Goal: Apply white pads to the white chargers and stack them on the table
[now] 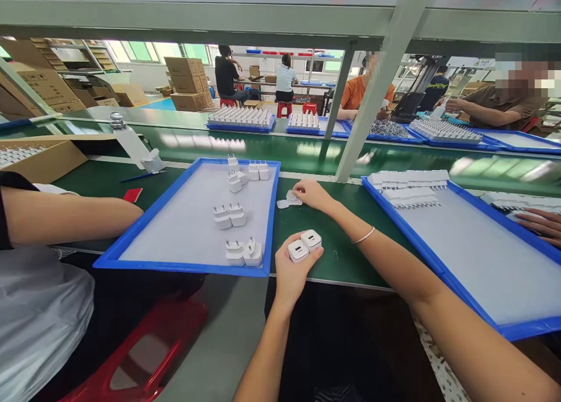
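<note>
Left hand: your left hand (290, 271) curls its fingers round two white chargers (304, 246).
Right hand: your right hand (312, 194) pinches, apparently, a thin white piece (291, 196).
Near left: plug-top chargers (236, 215) in the blue-rimmed tray (170, 215).

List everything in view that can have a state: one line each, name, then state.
Left hand, closed around two chargers
Two chargers, held, ports up
Right hand, fingertips at white pieces
White pieces, loose, partly covered
Left tray, partly filled
Its plugs, mostly pins up
Right tray, partly filled, rows at far end
Cardboard box, open, holding plugs
</note>
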{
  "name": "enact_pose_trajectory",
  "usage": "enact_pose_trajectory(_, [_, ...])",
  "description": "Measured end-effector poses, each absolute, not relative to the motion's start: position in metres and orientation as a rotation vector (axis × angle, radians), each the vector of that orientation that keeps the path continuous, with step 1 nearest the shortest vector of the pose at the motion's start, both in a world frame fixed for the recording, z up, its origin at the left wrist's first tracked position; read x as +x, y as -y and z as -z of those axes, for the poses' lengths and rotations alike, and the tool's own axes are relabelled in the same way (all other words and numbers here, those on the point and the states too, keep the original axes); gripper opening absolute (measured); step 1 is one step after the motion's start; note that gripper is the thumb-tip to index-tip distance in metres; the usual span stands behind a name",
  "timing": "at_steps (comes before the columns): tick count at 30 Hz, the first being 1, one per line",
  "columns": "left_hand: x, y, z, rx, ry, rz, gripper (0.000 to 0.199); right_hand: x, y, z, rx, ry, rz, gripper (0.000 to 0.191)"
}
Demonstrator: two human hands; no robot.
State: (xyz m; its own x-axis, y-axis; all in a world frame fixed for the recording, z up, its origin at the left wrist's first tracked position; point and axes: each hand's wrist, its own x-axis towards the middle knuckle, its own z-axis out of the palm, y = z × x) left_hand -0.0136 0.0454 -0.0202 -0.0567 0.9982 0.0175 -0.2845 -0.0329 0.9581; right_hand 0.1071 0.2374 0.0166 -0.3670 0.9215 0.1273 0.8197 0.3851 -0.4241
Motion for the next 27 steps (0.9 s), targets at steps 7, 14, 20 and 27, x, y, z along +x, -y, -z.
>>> enact_pose_trajectory(7, [-0.013, -0.045, 0.023, 0.998, -1.025, -1.389, 0.041, 0.105, -0.244, -0.020, -1.420, 2.362, -0.600, 0.024])
enact_pose_trajectory(14, [-0.012, -0.044, 0.022, 0.996, -1.039, -1.379, 0.040, 0.096, -0.247, -0.032, -1.372, 2.344, -0.789, 0.012])
enact_pose_trajectory(20, [-0.012, -0.043, 0.021, 1.006, -1.037, -1.374, 0.040, 0.095, -0.248, -0.032, -1.344, 2.201, -0.937, 0.024])
enact_pose_trajectory(27, [-0.011, -0.043, 0.022, 1.025, -1.023, -1.362, 0.040, 0.096, -0.253, -0.038, -1.358, 2.398, -0.868, 0.031])
